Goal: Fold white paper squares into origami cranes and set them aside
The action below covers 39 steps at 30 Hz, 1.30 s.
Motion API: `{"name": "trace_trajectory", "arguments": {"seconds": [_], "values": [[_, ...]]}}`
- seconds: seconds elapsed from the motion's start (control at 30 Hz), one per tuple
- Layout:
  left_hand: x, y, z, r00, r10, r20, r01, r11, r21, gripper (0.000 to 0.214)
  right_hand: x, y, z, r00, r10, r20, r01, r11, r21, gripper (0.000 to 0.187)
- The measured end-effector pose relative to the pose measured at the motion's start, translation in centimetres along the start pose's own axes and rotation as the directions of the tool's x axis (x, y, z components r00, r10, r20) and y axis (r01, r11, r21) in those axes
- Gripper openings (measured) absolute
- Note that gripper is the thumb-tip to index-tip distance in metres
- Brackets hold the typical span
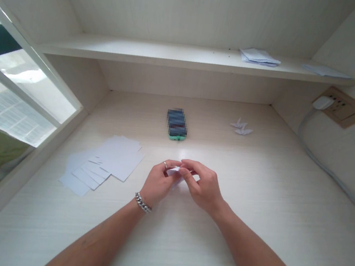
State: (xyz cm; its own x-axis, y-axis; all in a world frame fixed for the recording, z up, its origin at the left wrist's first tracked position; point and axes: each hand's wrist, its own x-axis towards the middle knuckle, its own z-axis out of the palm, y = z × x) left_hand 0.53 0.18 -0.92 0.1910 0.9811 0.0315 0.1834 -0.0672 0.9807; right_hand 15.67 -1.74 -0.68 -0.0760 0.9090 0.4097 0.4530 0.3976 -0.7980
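Note:
Over the middle of the desk, a small folded piece of white paper (174,170) is pinched between my two hands. My left hand (159,182), with a ring on one finger and a chain bracelet at the wrist, grips its left side. Thumb and fingers of my right hand (202,186) close on its right and upper edge. Much of the paper is hidden by the fingers, so its folded shape is unclear. Left of my hands, several loose white paper sheets (125,158) lie fanned out and overlapping on the desk.
A phone with a blurred screen (176,124) lies beyond my hands. Small folded paper figures (242,128) sit at the back right. Above, a shelf (143,51) carries a stack of papers (259,57). A white plug and cable (322,102) run from the wall socket (348,109).

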Motion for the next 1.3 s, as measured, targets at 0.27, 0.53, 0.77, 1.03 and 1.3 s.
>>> {"name": "trace_trajectory", "arguments": {"seconds": [0.27,0.53,0.77,1.03,1.3], "values": [[0.1,0.0,-0.5,0.994,-0.067,-0.083,0.056,0.989,-0.134,0.025,0.4,0.8,0.0,0.961,0.267,0.065,-0.273,0.894,0.356,0.019],[0.1,-0.3,-0.6,0.997,-0.069,-0.046,0.060,0.982,-0.179,0.029,0.6,1.1,-0.2,0.950,0.267,0.159,-0.310,0.851,0.423,0.015],[0.0,-0.1,-0.7,0.999,-0.042,-0.023,0.039,0.993,-0.108,0.029,0.8,0.9,-0.6,0.928,0.285,0.238,-0.364,0.824,0.434,0.018],[-0.2,0.7,-0.8,0.999,0.047,-0.027,-0.047,0.999,0.001,0.026,0.8,1.0,-0.9,0.928,0.283,0.243,-0.365,0.819,0.443,0.021],[-0.4,1.1,-0.8,0.995,0.098,-0.026,-0.096,0.992,0.079,0.025,0.7,0.7,-1.0,0.935,0.265,0.235,-0.345,0.829,0.439,0.017]]}}
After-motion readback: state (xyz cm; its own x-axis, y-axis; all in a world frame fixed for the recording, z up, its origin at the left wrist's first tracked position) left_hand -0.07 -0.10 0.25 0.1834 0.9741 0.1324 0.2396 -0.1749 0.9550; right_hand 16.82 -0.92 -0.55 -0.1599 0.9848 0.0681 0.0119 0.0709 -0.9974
